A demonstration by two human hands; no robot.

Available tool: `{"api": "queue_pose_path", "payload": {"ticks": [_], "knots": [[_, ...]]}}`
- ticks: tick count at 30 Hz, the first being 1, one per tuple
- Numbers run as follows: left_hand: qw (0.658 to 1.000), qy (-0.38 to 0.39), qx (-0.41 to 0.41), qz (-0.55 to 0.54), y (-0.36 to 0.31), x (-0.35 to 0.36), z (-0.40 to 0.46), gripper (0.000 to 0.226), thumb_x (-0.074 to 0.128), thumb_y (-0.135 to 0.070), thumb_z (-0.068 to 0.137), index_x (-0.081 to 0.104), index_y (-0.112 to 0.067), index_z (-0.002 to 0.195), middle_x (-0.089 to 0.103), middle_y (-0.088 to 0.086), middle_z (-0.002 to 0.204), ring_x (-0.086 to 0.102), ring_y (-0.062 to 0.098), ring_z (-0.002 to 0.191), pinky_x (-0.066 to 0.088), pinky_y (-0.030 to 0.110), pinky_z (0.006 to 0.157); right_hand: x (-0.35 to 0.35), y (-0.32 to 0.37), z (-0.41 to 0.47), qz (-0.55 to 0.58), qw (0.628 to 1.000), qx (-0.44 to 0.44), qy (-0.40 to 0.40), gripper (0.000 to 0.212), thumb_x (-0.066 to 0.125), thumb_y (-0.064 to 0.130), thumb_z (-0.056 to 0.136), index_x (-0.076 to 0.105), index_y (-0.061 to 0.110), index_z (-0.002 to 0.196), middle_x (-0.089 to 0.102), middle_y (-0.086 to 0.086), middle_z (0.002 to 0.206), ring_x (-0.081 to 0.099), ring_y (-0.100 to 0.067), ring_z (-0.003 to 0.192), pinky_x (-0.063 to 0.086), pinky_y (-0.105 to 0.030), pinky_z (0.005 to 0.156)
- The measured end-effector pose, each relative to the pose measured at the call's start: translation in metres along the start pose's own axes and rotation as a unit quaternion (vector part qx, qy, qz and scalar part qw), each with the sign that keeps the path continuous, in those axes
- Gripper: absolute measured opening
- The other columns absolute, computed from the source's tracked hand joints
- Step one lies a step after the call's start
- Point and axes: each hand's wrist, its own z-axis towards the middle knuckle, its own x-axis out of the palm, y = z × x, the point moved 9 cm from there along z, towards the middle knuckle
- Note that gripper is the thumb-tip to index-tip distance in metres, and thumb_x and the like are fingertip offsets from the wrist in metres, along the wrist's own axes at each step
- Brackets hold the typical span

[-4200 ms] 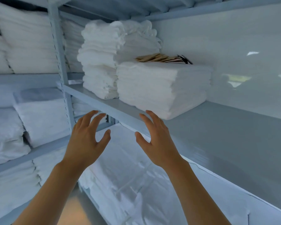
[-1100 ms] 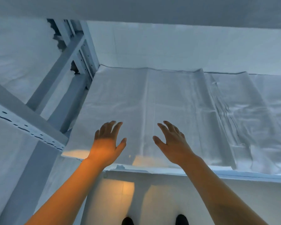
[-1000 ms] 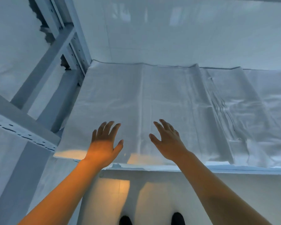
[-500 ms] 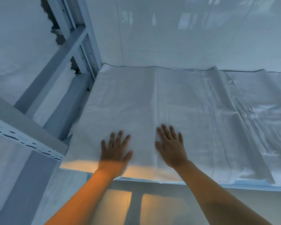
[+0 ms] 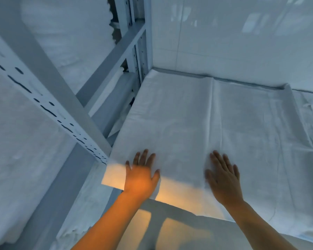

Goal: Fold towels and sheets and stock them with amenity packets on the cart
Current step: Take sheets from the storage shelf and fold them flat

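A folded white sheet (image 5: 197,123) lies flat on a low shelf, reaching back to the white wall. My left hand (image 5: 141,175) rests palm down near the sheet's front left corner, fingers straight. My right hand (image 5: 222,175) presses flat on the sheet a little to the right, close to a lengthwise crease. Neither hand holds anything. A second, more wrinkled sheet (image 5: 311,127) lies beside the first on the right.
A perforated metal shelf upright (image 5: 49,109) slants across the left, with a rear post (image 5: 143,51) behind it. Stacked white linen (image 5: 22,141) fills the neighbouring shelf bay on the left. The shelf's front edge (image 5: 188,213) runs under my wrists.
Both hands have come down from hovering onto the sheet and have spread apart, the left toward the front left corner. My view has dropped from the upper towel shelf to this low shelf.
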Motion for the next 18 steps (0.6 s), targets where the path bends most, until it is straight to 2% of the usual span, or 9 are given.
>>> {"api": "queue_pose_path", "payload": {"ticks": [2, 4, 8, 11, 15, 18], "knots": [[0.995, -0.074, -0.057, -0.028, 0.036, -0.03, -0.022, 0.054, 0.047, -0.046, 0.101, 0.044, -0.025, 0.151, 0.035, 0.002, 0.161, 0.031, 0.027, 0.148, 0.028, 0.055, 0.116, -0.013, 0.02, 0.004, 0.036, 0.999, 0.011, -0.039, 0.062, 0.046, 0.035, 0.101, 0.03, 0.023, 0.159, 0.031, 0.003, 0.166, 0.022, -0.022, 0.154, 0.018, -0.054, 0.123], [0.988, -0.125, -0.09, -0.027, 0.066, -0.046, -0.043, 0.049, 0.054, -0.041, 0.099, 0.052, -0.02, 0.144, 0.048, 0.006, 0.151, 0.042, 0.031, 0.139, 0.035, 0.055, 0.11, -0.019, 0.067, 0.011, 0.052, 0.996, -0.04, -0.067, 0.059, 0.044, 0.031, 0.1, 0.034, 0.019, 0.157, 0.035, 0.001, 0.163, 0.027, -0.023, 0.152, 0.02, -0.054, 0.123], [0.983, -0.095, -0.157, 0.009, 0.099, -0.044, -0.06, 0.057, 0.045, -0.048, 0.101, 0.039, -0.021, 0.151, 0.042, 0.006, 0.155, 0.038, 0.029, 0.142, 0.035, 0.05, 0.111, 0.003, 0.194, 0.035, 0.068, 0.987, -0.144, -0.008, 0.061, 0.046, 0.034, 0.102, 0.029, 0.021, 0.159, 0.026, 0.002, 0.167, 0.019, -0.022, 0.155, 0.02, -0.05, 0.123], [0.978, -0.094, -0.188, -0.007, 0.112, -0.045, -0.058, 0.062, 0.043, -0.052, 0.102, 0.036, -0.018, 0.153, 0.04, 0.007, 0.155, 0.039, 0.029, 0.141, 0.038, 0.05, 0.11, 0.026, 0.271, 0.053, 0.065, 0.978, -0.197, 0.029, 0.06, 0.045, 0.037, 0.103, 0.029, 0.02, 0.158, 0.025, 0.0, 0.167, 0.021, -0.025, 0.154, 0.025, -0.049, 0.121], [0.971, -0.085, -0.219, -0.053, 0.126, -0.037, -0.05, 0.066, 0.041, -0.059, 0.101, 0.036, -0.017, 0.151, 0.048, 0.005, 0.149, 0.045, 0.027, 0.136, 0.042, 0.045, 0.107, 0.057, 0.326, 0.069, 0.037, 0.969, -0.234, 0.069, 0.058, 0.044, 0.037, 0.104, 0.029, 0.016, 0.156, 0.023, -0.005, 0.167, 0.024, -0.03, 0.151, 0.035, -0.054, 0.116], [0.957, -0.078, -0.246, -0.13, 0.132, -0.03, -0.04, 0.069, 0.042, -0.063, 0.1, 0.038, -0.015, 0.149, 0.054, 0.008, 0.14, 0.053, 0.03, 0.126, 0.047, 0.043, 0.1, 0.071, 0.345, 0.084, 0.002, 0.97, -0.229, 0.077, 0.058, 0.042, 0.041, 0.105, 0.029, 0.016, 0.156, 0.025, -0.006, 0.165, 0.028, -0.032, 0.147, 0.039, -0.058, 0.11]]}}
